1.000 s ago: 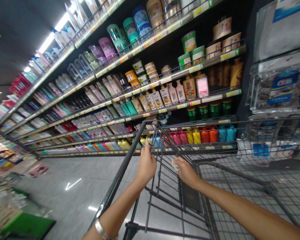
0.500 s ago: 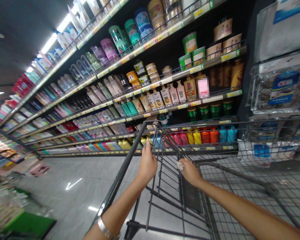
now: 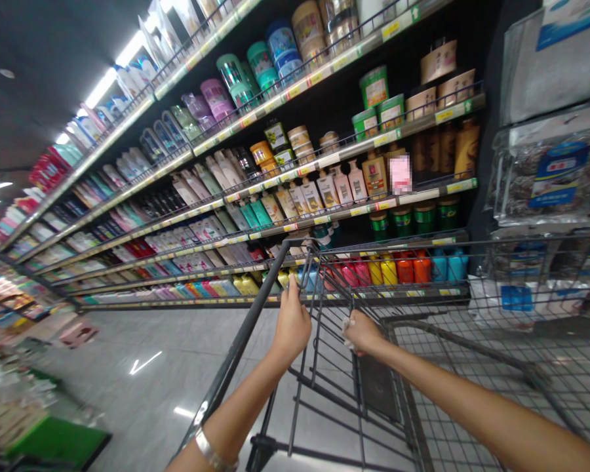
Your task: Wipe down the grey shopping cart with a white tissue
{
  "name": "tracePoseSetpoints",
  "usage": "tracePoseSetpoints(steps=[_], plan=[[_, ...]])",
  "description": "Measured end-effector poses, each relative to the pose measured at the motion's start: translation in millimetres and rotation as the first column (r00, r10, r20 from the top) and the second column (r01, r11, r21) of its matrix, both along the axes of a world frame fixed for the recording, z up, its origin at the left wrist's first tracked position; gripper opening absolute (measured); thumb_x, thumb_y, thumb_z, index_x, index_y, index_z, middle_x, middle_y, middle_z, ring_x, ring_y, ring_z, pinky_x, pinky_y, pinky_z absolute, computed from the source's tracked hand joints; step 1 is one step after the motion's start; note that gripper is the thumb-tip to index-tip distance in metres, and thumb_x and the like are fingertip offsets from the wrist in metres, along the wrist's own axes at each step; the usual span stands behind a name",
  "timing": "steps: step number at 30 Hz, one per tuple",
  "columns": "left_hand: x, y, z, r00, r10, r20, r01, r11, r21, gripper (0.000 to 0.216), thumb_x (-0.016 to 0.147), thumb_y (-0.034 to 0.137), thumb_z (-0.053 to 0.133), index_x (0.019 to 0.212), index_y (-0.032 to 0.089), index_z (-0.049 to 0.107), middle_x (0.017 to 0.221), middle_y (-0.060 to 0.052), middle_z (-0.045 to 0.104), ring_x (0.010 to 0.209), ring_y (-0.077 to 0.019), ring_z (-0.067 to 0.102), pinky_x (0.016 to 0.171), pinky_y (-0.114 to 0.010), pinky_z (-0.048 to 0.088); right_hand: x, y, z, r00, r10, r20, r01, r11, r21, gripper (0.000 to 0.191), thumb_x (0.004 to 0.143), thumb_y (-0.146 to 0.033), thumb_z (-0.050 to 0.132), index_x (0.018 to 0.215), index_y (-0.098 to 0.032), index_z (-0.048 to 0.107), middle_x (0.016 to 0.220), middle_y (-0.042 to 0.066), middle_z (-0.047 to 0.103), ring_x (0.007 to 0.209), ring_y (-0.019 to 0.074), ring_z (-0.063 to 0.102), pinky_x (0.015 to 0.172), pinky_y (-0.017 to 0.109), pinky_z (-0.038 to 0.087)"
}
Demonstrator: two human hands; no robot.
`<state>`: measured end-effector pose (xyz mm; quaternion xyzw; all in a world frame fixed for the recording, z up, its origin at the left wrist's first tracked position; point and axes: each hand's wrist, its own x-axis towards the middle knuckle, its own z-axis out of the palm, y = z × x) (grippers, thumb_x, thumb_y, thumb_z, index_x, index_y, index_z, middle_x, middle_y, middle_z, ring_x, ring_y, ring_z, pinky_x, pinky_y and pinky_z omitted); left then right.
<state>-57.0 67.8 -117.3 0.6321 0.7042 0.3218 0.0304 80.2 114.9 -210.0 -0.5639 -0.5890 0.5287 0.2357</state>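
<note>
A dark wire shopping cart [image 3: 423,341] stands in front of me in a store aisle. My left hand [image 3: 291,322] is closed round the cart's front bar and wire panel, a metal bracelet on that wrist. My right hand [image 3: 361,333] is closed on a small white crumpled thing, perhaps paper or cloth, pressed against the wire flap [image 3: 332,367] inside the cart. Both forearms reach forward from the lower edge of the view.
Long shelves [image 3: 295,177] of bottles, jars and tubs run along the aisle ahead and to the left. Packaged goods [image 3: 545,170] hang at the right. Grey glossy floor [image 3: 142,373] lies to the left, with a green display [image 3: 44,439] at the lower left.
My right hand has shifted a little along the wire flap, first right and down, then back up and left. My left hand keeps its grip. The view has drifted slightly.
</note>
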Motion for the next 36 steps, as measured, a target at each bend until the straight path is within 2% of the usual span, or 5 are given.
tracePoseSetpoints(steps=[5,10,17,26,36], plan=[[0,0,0.3,1.000,0.004,0.004,-0.004,1.000,-0.004,0.072,0.074,0.005,0.036,0.144,0.009,0.018,0.115,-0.017,0.050,0.106,-0.0229,0.052,0.097,-0.045,0.042,-15,-2,34.7,0.919,-0.040,-0.393,0.050,0.999,0.015,0.017,0.063,-0.008,0.059,0.067,-0.019,0.047,0.050,-0.008,0.049,0.039,0.0090,0.050,0.036,0.017,0.037],[0,1,0.9,1.000,0.007,0.011,-0.007,1.000,-0.022,0.070,0.075,0.005,0.036,0.143,0.008,0.020,0.113,-0.016,0.049,0.106,-0.0227,0.052,0.098,-0.045,0.041,-13,3,37.6,0.865,0.148,-0.479,0.003,0.954,0.299,0.018,0.061,-0.002,0.054,0.071,-0.017,0.058,0.063,-0.003,0.059,0.056,0.0114,0.057,0.052,0.021,0.046],[1,1,0.9,1.000,0.012,0.012,-0.012,1.000,-0.001,0.069,0.075,0.004,0.036,0.142,0.010,0.023,0.112,-0.015,0.049,0.106,-0.0228,0.051,0.097,-0.045,0.041,-5,-2,9.7,0.949,0.188,-0.254,0.003,0.799,0.602,0.032,0.061,0.003,0.052,0.081,-0.017,0.065,0.087,0.003,0.062,0.083,0.0160,0.060,0.075,0.025,0.045],[0,1,-2.5,1.000,0.012,0.016,-0.012,1.000,0.022,0.069,0.075,0.005,0.037,0.143,0.011,0.024,0.110,-0.015,0.050,0.103,-0.0221,0.052,0.097,-0.044,0.042,13,-3,-9.0,0.964,0.181,0.193,-0.260,0.776,0.574,0.032,0.069,-0.003,0.051,0.090,-0.018,0.070,0.095,0.006,0.063,0.089,0.0167,0.060,0.078,0.021,0.041],[-1,-1,-1.4,1.000,-0.004,0.020,0.004,1.000,0.014,0.069,0.077,0.006,0.038,0.143,0.014,0.023,0.117,-0.015,0.050,0.110,-0.0233,0.052,0.098,-0.044,0.041,31,7,-13.8,0.760,0.261,0.595,-0.548,0.749,0.371,0.027,0.073,-0.007,0.055,0.092,-0.017,0.071,0.100,0.008,0.069,0.095,0.0198,0.064,0.073,0.022,0.041]])
